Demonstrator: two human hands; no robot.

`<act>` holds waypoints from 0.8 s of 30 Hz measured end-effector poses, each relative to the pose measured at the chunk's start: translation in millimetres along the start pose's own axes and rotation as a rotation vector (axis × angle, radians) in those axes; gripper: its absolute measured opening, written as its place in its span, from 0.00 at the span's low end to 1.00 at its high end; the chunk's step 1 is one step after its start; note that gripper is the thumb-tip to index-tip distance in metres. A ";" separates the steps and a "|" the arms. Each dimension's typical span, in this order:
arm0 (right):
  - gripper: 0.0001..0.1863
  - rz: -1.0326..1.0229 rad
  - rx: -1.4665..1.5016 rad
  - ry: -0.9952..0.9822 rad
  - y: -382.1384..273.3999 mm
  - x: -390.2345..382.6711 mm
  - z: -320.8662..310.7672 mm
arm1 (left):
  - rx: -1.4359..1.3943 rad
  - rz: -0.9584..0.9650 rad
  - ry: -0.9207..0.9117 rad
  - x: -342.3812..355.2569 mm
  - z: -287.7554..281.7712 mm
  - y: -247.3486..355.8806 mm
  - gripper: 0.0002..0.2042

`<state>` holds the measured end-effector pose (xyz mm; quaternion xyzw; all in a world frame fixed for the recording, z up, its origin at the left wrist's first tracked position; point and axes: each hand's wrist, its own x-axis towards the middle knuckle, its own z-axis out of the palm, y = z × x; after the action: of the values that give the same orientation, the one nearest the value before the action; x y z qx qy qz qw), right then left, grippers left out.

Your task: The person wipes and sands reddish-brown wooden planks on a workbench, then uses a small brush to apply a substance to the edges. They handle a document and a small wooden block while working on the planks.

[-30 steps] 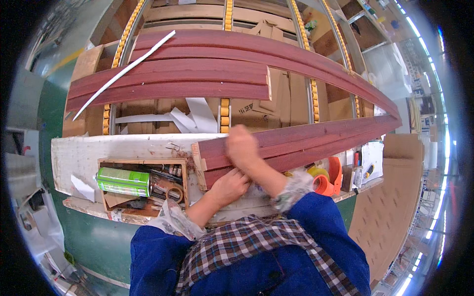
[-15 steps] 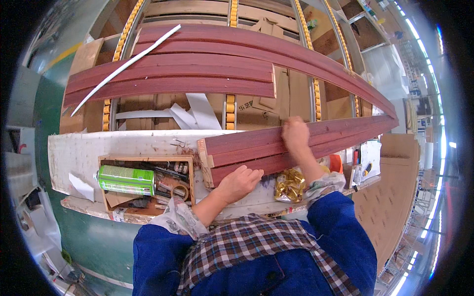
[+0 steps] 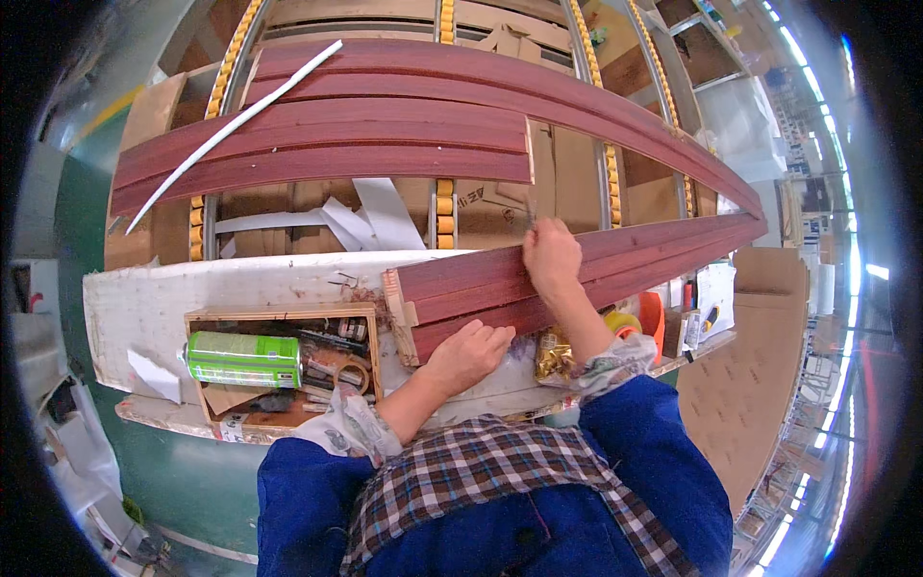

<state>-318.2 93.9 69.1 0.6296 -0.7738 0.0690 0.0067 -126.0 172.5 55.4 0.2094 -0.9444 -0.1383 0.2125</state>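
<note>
My right hand (image 3: 553, 255) is closed around a thin tool (image 3: 535, 202), too small to identify, over the upper edge of a dark red grooved board (image 3: 625, 260). My left hand (image 3: 466, 356) has its fingers curled on that board's near edge. The board lies slanted on a white padded bench (image 3: 130, 313), joined at the far right to a long red moulding (image 3: 663, 144). A shorter red piece (image 3: 336, 144) lies beyond, under a white strip (image 3: 173, 183).
Left of my hands, a wooden box (image 3: 197, 315) holds a green can (image 3: 245, 358) and tools. A gold crumpled packet (image 3: 555, 351) and orange tape dispenser (image 3: 650, 322) lie right. Behind are yellow roller rails (image 3: 444, 212) over cardboard; brown cardboard (image 3: 731, 394) stands at right.
My right hand moved right and up along the board, then slightly back left, with a thin tool now showing above it. My left hand shifted slightly right along the near edge.
</note>
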 end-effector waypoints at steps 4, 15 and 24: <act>0.05 0.043 0.107 0.007 -30.2 -20.3 12.2 | -0.065 -0.010 -0.002 -2.7 7.1 -0.1 0.18; 0.05 -0.140 0.344 -0.131 -119.9 -18.7 12.5 | -0.146 -0.001 0.226 -6.6 28.8 -4.2 0.20; 0.07 -0.217 0.183 -0.347 -159.4 -39.5 13.4 | -0.202 -0.076 0.098 -18.8 48.2 0.5 0.21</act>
<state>-153.5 99.3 67.6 0.7097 -0.6814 0.0287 -0.1763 -132.8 189.8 7.1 0.2292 -0.9055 -0.2303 0.2730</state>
